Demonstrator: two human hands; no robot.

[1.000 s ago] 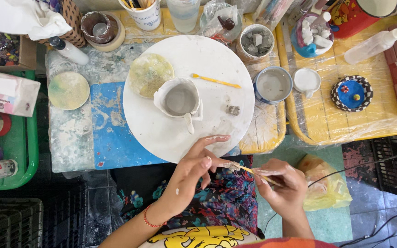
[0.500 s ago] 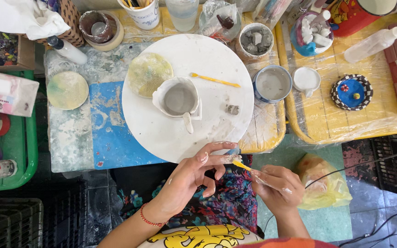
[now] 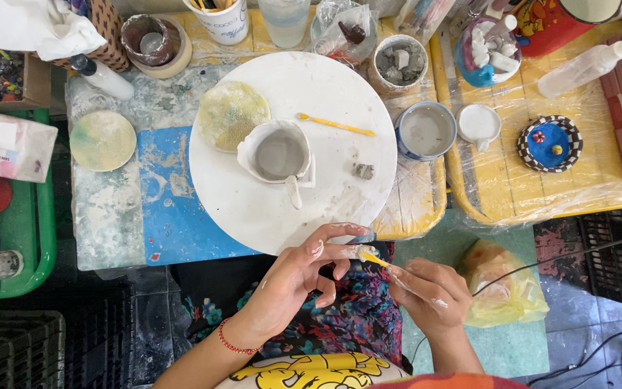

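Clay-smeared, the right hand (image 3: pixel 430 292) is closed around a thin yellow-tipped tool (image 3: pixel 377 261), pinching its shaft between thumb and fingers. The tool's tip touches the fingertips (image 3: pixel 360 251) of the left hand (image 3: pixel 298 279), which is open with its fingers spread and grips nothing. Both hands hang over the lap, just below the near edge of a round white board (image 3: pixel 253 209) on the bench (image 3: pixel 109 216). Beyond the left hand, in the middle of the board, sits an unfired clay cup (image 3: pixel 279 154); a yellow stick (image 3: pixel 336 124) lies further off.
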